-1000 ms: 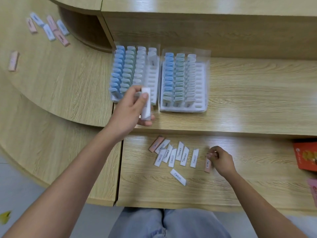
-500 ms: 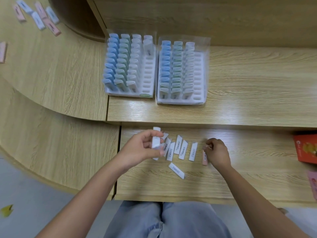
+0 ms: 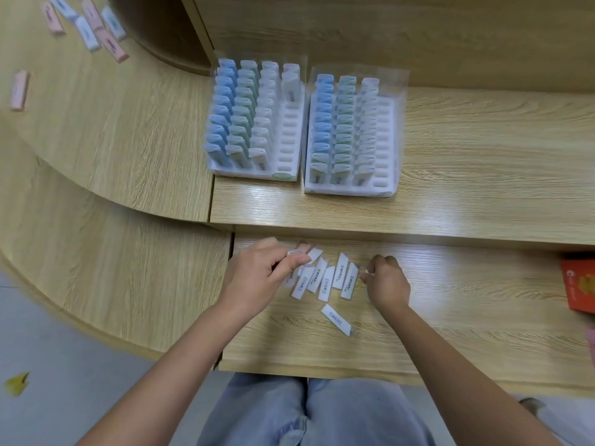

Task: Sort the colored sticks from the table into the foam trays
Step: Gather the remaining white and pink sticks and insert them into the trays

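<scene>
Head view: the left hand (image 3: pixel 257 275) is hovering at the lower middle of the frame, its thumb and forefinger pinching a flat white stick (image 3: pixel 294 253) by its rounded end. Just right of it, a pile (image 3: pixel 325 278) of flat, oblong white sticks with printed labels is lying fanned out on the pale wood-grain table (image 3: pixel 467 284), several overlapping. A pink stick (image 3: pixel 303 246) is peeking out behind the left fingertips. A lone stick (image 3: pixel 335 319) is lying slanted below the pile, apart from it.

The right hand (image 3: pixel 388 281) is sitting at the pile's right edge with its fingers curled under; something pale is showing at the fingertips, but whether it is gripping anything I cannot tell.

On the raised shelf in the upper middle, two white foam trays are standing side by side, each in a clear plastic sleeve. The left tray (image 3: pixel 291 149) is holding upright columns of blue, green and white sticks, plus a few white ones at the far end of its fourth column; the oval slots below those are bare. The right tray (image 3: pixel 386 146) is showing blue, green and white columns and a bare fourth column.

At the upper left, loose sticks (image 3: pixel 93 27), pink and pale blue, are lying scattered on the curved table. A glossy red box (image 3: pixel 579 284) is poking in at the right edge.
</scene>
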Demonstrator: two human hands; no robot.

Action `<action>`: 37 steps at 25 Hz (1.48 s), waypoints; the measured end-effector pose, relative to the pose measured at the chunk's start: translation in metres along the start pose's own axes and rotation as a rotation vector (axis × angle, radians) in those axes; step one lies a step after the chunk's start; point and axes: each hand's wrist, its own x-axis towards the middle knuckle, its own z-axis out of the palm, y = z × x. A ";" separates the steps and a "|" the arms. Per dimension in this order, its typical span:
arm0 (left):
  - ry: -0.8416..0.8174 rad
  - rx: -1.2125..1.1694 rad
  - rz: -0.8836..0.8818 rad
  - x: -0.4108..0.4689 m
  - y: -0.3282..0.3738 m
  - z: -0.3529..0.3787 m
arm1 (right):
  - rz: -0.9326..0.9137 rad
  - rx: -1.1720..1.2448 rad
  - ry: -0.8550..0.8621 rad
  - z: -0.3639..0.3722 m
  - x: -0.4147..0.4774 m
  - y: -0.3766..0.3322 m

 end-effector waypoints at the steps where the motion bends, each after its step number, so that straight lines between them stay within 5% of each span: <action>1: 0.018 -0.009 0.015 0.002 -0.002 -0.001 | 0.003 0.007 0.012 0.001 -0.001 0.000; 8: 0.072 -0.069 0.137 0.027 0.004 -0.028 | 0.022 0.122 -0.066 -0.004 0.004 -0.009; 16: 0.217 0.102 0.347 0.090 0.047 -0.088 | -0.472 0.399 -0.084 -0.112 -0.041 -0.075; 22: 0.256 0.273 0.434 0.147 0.071 -0.120 | -0.708 0.653 0.084 -0.189 -0.026 -0.157; 28: 0.202 0.445 0.326 0.189 0.067 -0.112 | -0.793 0.504 0.477 -0.200 0.043 -0.217; 37: 0.152 0.541 0.431 0.220 0.052 -0.107 | -0.803 0.238 0.555 -0.164 0.082 -0.226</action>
